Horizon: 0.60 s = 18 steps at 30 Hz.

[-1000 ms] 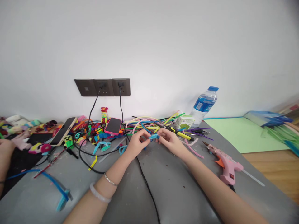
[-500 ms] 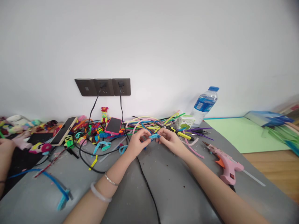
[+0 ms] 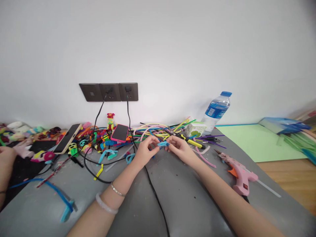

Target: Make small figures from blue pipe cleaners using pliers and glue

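Observation:
Both my hands meet over the grey mat (image 3: 177, 194), pinching a small light-blue pipe-cleaner piece (image 3: 163, 144) between them. My left hand (image 3: 145, 151) grips its left end with thumb and fingers closed; the wrist wears a thin bangle and a pale bracelet. My right hand (image 3: 179, 147) holds the right end, fingers curled. Just behind the hands lies a heap of coloured pipe cleaners (image 3: 158, 130) and a yellow-handled cutter (image 3: 191, 142).
A pink glue gun (image 3: 238, 171) lies at the right, its black cord (image 3: 155, 197) running between my arms. A water bottle (image 3: 216, 110), a pink phone (image 3: 119, 133), another phone (image 3: 67, 138), wall sockets (image 3: 110, 92) and craft bits stand behind. Another person's hand (image 3: 5, 158) shows at far left.

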{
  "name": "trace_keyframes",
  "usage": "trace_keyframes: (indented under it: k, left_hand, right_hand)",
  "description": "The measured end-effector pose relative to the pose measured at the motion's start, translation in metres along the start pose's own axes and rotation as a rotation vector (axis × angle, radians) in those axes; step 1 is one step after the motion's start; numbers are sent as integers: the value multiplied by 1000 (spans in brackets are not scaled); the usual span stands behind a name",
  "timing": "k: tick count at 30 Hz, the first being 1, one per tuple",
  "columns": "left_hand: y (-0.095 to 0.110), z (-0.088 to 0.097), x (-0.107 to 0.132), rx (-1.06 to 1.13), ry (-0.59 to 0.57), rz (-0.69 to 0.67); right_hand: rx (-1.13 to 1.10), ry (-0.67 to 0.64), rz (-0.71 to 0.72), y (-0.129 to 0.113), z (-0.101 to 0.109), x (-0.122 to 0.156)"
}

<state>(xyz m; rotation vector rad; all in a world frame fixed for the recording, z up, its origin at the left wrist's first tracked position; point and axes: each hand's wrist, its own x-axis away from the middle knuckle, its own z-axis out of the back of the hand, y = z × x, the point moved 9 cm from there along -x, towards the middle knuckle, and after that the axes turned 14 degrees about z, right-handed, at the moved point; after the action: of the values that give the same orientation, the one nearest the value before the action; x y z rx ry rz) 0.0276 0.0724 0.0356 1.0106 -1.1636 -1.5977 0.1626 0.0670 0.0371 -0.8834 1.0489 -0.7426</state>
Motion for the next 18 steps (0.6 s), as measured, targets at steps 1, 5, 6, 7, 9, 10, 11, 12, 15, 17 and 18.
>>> trace_keyframes:
  k: [1, 5, 6, 7, 9, 10, 11, 12, 15, 17, 18]
  left_hand:
    - [0, 0, 0, -1, 1, -1]
    - [1, 0, 0, -14, 5, -2]
    - [0, 0, 0, -17, 6, -2]
    - [0, -1, 0, -19, 7, -1]
    - [-1, -1, 0, -14, 6, 0]
    - [-2, -1, 0, -7, 4, 1]
    - [-2, -1, 0, 4, 1, 2]
    - [-3, -1, 0, 17, -3, 3]
    - [-2, -1, 1, 49, -14, 0]
    - [0, -1, 2, 54, -18, -5]
    - [1, -1, 2, 53, -18, -7]
  right_hand:
    - [-2, 0, -3, 0, 0, 0]
    - [-6, -3, -12, 2, -1, 0]
    - [-4, -2, -11, 2, -1, 0]
    - [-2, 0, -10, 2, 0, 0]
    - [-1, 2, -10, 2, 0, 0]
    - [0, 2, -11, 2, 0, 0]
    - [1, 1, -12, 3, 0, 0]
    - [4, 0, -13, 3, 0, 0]
    - [17, 6, -7, 2, 1, 1]
    - [32, 14, 5, 1, 2, 1]
    - [45, 17, 13, 0, 2, 1]
